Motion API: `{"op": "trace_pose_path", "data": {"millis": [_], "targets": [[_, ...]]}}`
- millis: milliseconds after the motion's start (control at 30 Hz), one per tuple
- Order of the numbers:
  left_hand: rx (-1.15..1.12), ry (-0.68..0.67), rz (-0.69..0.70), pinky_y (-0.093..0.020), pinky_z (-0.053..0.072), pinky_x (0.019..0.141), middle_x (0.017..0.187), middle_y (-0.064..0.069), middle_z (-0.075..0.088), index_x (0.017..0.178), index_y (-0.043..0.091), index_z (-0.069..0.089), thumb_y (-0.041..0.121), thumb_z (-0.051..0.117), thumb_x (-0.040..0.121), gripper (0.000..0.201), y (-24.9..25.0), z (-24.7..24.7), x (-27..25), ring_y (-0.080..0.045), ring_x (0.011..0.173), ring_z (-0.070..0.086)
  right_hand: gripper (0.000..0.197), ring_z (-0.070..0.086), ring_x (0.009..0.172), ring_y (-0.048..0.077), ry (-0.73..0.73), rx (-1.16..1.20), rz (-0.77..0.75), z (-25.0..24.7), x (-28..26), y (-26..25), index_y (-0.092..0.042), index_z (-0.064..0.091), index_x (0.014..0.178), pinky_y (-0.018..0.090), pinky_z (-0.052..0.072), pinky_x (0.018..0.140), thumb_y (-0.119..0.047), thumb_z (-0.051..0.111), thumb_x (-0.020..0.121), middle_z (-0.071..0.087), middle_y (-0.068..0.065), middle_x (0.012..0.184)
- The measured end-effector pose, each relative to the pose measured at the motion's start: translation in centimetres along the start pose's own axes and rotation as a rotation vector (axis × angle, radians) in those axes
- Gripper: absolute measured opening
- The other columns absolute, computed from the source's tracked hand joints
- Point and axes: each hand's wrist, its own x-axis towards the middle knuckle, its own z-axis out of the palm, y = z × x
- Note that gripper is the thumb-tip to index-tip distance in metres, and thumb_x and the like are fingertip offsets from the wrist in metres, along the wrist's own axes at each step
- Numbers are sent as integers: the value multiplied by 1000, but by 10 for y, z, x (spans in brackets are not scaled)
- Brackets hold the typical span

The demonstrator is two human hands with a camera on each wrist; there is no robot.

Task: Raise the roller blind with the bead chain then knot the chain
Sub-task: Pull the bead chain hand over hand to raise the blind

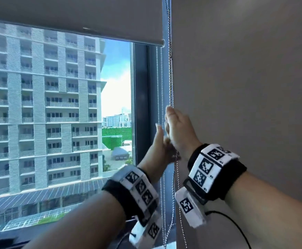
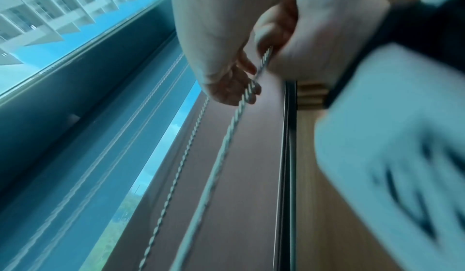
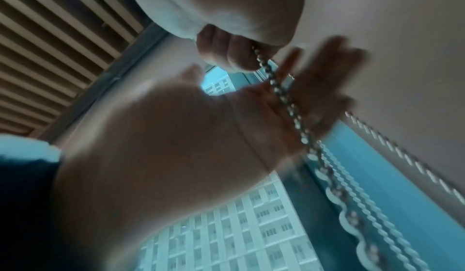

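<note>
The grey roller blind (image 1: 74,18) hangs partway down the window, its bottom bar (image 1: 110,35) near the top of the glass. Its metal bead chain (image 1: 171,78) runs down the right side of the window frame. My right hand (image 1: 175,126) grips that chain, fingers curled round it (image 3: 234,56). Just below and to the left, my left hand (image 1: 159,139) is held up with straight fingers, the chain (image 3: 289,106) crossing its palm (image 3: 201,136) without being held. In the blurred left wrist view the chain (image 2: 226,136) passes my left hand's fingertips (image 2: 249,96).
A second grey blind (image 1: 236,87) covers the pane on the right, close behind the chain. Another pair of bead chains (image 1: 158,87) hangs just left of mine against the dark window frame (image 1: 141,96). A black cable (image 1: 236,225) trails from the right wristband.
</note>
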Motion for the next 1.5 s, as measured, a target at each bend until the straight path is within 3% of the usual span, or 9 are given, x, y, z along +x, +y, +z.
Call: {"op": "trace_pose_path", "data": {"millis": [133,300,433,567,700,867,1067,1233,1500], "targets": [[-22,8,133,-33,48,79,100,-18,63,115,1,54,66,17,91,79,60,8,15,-29,90,64,37,56,67,0,-89,13,30,2,-31,31,-36,63,66,30,46,68,-44,38,92,60,-16,66],[57,86,246,-25,47,56,77,-1,60,99,16,52,53,33,96,42,108,26,28,-12,59,64,44,29,45,4,-137,-144,64,-2,-73,58,-14,42,64,30,29,52,-44,32,94,35,-10,50],[74,194,282,-18,27,41,60,6,42,88,20,50,49,37,97,33,117,30,35,-8,44,36,49,64,72,24,-215,-180,130,0,-92,79,-8,60,91,45,54,71,-47,31,90,69,8,79],[138,225,359,-16,19,37,53,8,32,68,23,38,30,36,97,30,106,30,37,-9,41,22,28,60,58,8,-291,-139,156,-4,-99,77,-20,58,78,31,52,58,-24,33,91,65,-7,63],[119,222,387,-17,18,37,56,5,29,67,23,36,27,37,97,31,103,27,37,-9,40,20,30,51,48,4,-266,-102,221,-14,-88,51,-31,54,85,29,46,59,-47,32,97,52,-4,58],[183,227,374,-20,21,37,56,4,32,67,22,39,28,39,98,31,81,16,27,-9,41,25,72,66,87,12,-144,13,196,-22,-45,18,-17,52,124,31,51,82,-67,21,82,68,0,94],[161,197,252,-17,21,35,49,10,34,66,24,44,27,40,99,34,15,7,-1,-5,37,27,32,66,96,27,-91,42,137,-15,3,-19,-22,48,112,43,52,89,-47,36,96,66,12,107],[155,148,174,-28,19,48,52,7,33,62,23,41,26,44,98,36,-30,2,-18,-11,47,26,34,56,63,12,-110,208,217,-9,17,-29,-12,46,119,25,48,56,-38,37,99,59,2,87],[168,60,26,-28,34,61,81,-10,52,78,29,67,62,33,91,50,-57,-7,-24,-20,73,44,49,25,33,4,-55,-39,48,3,-5,-10,-18,31,55,16,25,39,-32,30,101,30,-11,35]]}}
